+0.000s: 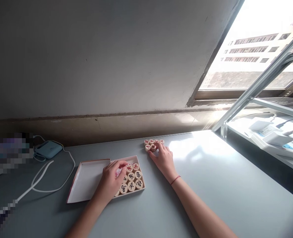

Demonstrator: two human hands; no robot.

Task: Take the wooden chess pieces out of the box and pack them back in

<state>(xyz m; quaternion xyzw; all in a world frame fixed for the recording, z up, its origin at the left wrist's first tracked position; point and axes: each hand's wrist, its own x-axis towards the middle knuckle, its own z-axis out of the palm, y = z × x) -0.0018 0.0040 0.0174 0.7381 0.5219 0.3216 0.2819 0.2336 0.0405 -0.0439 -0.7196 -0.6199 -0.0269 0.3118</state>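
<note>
An open shallow box (pixel 137 191) on the desk holds rows of round wooden Chinese chess pieces with red or black characters. Over its left part is my left hand (pixel 113 173), its thumb and forefinger closed at the edge of a red-marked Chinese chess piece (pixel 129 168). Part of the box's contents is hidden beneath that hand. Farther back, my right hand (pixel 164 158) pinches a Chinese chess piece (pixel 153 147) between thumb and fingers. This piece sits at the front of a small cluster, beside another piece (pixel 147 147) and a back row of red-marked pieces (pixel 151 141).
The box's lid (pixel 89 180) lies open to the left, white inside. A blue device (pixel 48 149) and a white cable (pixel 70 162) are at the far left. A wall borders the back of the desk (pixel 161 205). At right stands a metal-framed shelf (pixel 280 105) with white boxes.
</note>
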